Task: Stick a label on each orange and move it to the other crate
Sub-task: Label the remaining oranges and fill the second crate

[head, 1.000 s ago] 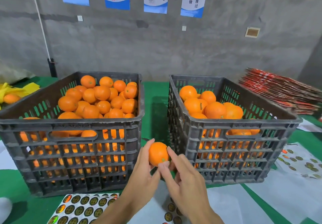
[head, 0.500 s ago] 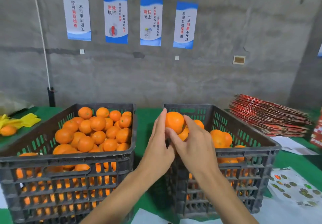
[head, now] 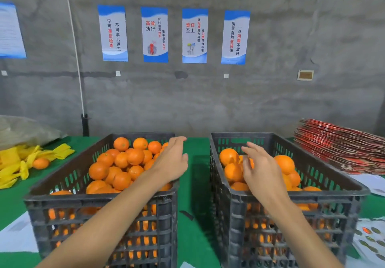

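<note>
1. Orange fruit no longer sits between the hands: half a second ago both held one orange over the near corner of the right crate (head: 291, 193); now neither holds anything.
2. Left hand (head: 170, 163), at centre frame, hovers over the right edge of the left crate (head: 100, 200), fingers straight and loosely spread, empty.
3. Right hand (head: 260, 169), right of centre, hangs over the right crate's pile, fingers relaxed and apart, gripping nothing.
4. Which orange was just released I cannot tell; it presumably lies among the oranges in the right crate (head: 229, 157), near the right fingertips.
5. Judged from this, one orange's labelling and move are done, and the left hand seems placed to pick the next from the fuller pile of oranges in the left crate (head: 125, 163).
6. Sticker sheets (head: 370, 240) lie at the lower right edge.
</note>
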A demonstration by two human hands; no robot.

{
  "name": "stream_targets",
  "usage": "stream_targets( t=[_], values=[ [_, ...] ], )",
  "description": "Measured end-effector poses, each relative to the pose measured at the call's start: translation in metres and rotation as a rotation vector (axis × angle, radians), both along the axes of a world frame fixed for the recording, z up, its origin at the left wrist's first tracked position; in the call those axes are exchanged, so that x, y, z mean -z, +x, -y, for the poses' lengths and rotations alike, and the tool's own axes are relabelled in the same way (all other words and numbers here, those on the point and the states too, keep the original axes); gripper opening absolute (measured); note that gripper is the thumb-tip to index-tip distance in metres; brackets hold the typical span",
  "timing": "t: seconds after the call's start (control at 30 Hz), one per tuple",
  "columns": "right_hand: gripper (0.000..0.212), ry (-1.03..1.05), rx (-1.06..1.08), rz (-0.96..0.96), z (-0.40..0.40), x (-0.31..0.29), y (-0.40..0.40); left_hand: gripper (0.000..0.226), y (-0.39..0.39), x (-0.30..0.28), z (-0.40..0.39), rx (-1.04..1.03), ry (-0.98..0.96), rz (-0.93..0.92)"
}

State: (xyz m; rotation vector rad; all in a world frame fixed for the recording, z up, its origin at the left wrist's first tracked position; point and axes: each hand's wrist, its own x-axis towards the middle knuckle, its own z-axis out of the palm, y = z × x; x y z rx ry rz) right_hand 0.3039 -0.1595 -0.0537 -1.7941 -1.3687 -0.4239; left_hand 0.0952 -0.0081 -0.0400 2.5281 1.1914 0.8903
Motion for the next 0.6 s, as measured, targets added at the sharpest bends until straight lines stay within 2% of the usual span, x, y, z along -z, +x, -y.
stream_targets(
  t=[0.1,0.23,0.37,0.47,0.6],
  values=[
    [0.038,-0.060,-0.050,0.051,-0.016,-0.004,-0.014,0.063,-0.017,0.007,-0.047,-0.111,-0.135,-0.186],
    [0.046,-0.182,-0.118,0.066,-0.037,-0.007,-0.026,0.087,-0.034,0.019,-0.092,-0.176,-0.342,-0.484],
    [0.051,-0.243,-0.126,0.040,-0.043,-0.003,-0.024,0.108,-0.037,0.028,-0.127,-0.259,-0.366,-0.713],
    [0.050,-0.212,-0.114,0.033,-0.042,0.001,-0.023,0.112,-0.033,0.030,-0.148,-0.354,-0.287,-0.764],
    [0.050,-0.194,-0.108,0.043,-0.041,0.002,-0.023,0.103,-0.038,0.031,-0.162,-0.531,-0.202,-0.719]
  ],
)
